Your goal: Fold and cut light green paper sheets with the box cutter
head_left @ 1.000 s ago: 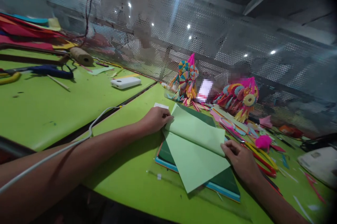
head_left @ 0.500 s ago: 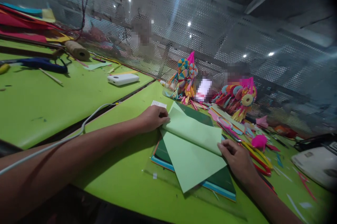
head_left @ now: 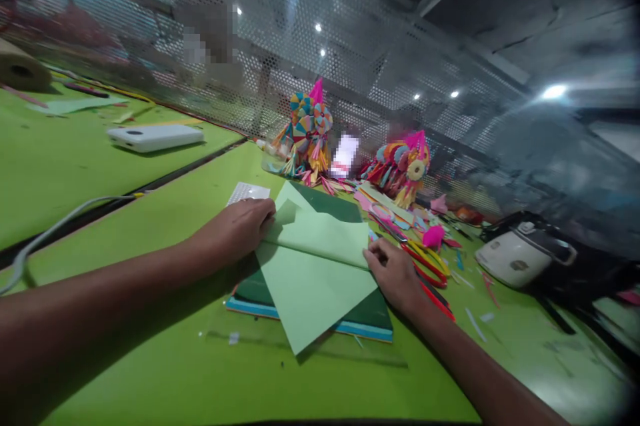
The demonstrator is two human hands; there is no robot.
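Observation:
A sheet of light green paper (head_left: 317, 296) lies slantwise over a stack of coloured sheets, dark green (head_left: 333, 206) on top with blue edges below. Its upper part is folded over toward me in a flap, with the crease partly raised. My left hand (head_left: 245, 223) pinches the left end of the fold. At the right end, my right hand (head_left: 395, 273) grips the paper between thumb and fingers. Under the stack lies a clear plastic sleeve (head_left: 310, 349).
Scissors with yellow and red handles (head_left: 427, 263) lie right of the stack among paper scraps. Colourful paper tassel ornaments (head_left: 310, 123) stand behind, near a lit phone (head_left: 345, 154). A white power bank (head_left: 155, 137) is at left, a white device (head_left: 515, 256) at right.
The view has turned to the right, so everything sits further left and more of the white device shows. Both hands keep hold of the paper's fold.

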